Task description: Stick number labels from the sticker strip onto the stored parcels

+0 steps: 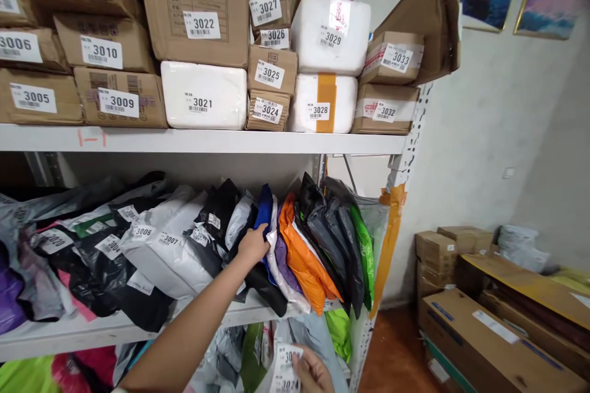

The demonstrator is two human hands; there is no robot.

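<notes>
On the middle shelf, my left hand [253,247] reaches into a row of upright plastic mailing bags. Its fingers are closed at the edge of a blue mailing bag [264,209]. Just right of that stand a whitish-pink mailing bag [275,258], a purple one [283,261] and an orange one [304,255]. Low in the picture, my right hand [316,371] pinches a strip of printed number labels [284,368]; "3024" shows on the lower label, while the upper number is partly covered by my thumb. Labelled grey and white mailing bags [170,242] lean to the left of my left hand.
Numbered cardboard boxes [196,6] and white foam boxes [205,95] are stacked on the upper shelf [207,141]. More bags [253,356] fill the lower level. The shelf post [387,245] has orange tape. Large cartons [498,338] stand on the floor at right.
</notes>
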